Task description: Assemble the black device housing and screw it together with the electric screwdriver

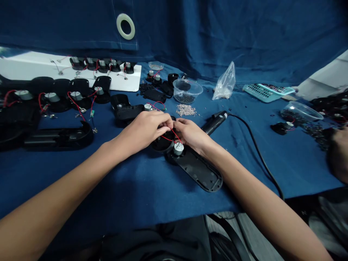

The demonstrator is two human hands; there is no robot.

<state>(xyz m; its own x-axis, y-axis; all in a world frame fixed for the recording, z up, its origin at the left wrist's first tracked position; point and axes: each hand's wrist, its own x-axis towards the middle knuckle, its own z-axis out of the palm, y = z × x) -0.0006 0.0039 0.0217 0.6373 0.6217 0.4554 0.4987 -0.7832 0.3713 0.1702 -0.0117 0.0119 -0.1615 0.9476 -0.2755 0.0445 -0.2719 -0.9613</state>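
Note:
My left hand (pixel 148 128) and my right hand (pixel 190 133) meet at the table's middle, fingers pinched together on thin red wires (pixel 174 135). The wires run to a small silver motor (pixel 178 148) seated at the near end of a flat black plastic housing (pixel 198 170). A round black part (pixel 162 144) lies under my left hand, partly hidden. Both hands' fingertips are closed around the wires where they touch each other.
A black corded tool (pixel 216 121) lies right of my hands, its cable (pixel 261 156) running off the front edge. Behind are a pile of small screws (pixel 186 109), a clear bowl (pixel 187 90), a plastic bag (pixel 225 84), and rows of black housings with motors (pixel 77 96). Another person's hand (pixel 338 154) is at the right.

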